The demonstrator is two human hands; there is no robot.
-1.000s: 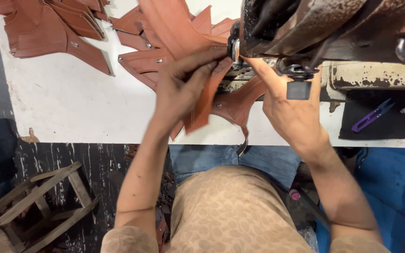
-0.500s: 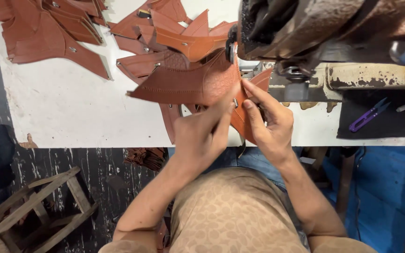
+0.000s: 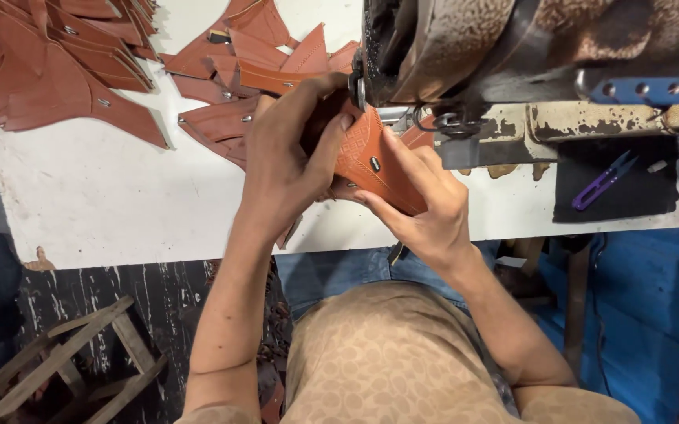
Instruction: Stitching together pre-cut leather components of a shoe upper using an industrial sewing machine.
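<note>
While my left hand (image 3: 284,169) and right hand (image 3: 426,208) pinch the stitched orange-brown leather piece (image 3: 371,161), I steady it against the rusty sewing machine (image 3: 512,55) on the white worktop (image 3: 104,204).

Leather workshop, worn industrial sewing machine (image 3: 512,55) on white worktable (image 3: 104,204), stacks of cut brown leather pieces (image 3: 64,71), purple thread snips (image 3: 602,180)

We see purple thread snips (image 3: 605,180) on a black mat (image 3: 618,188), cut brown leather pieces (image 3: 56,71) on the white table (image 3: 104,196), and a wooden stool (image 3: 64,365) below.
</note>
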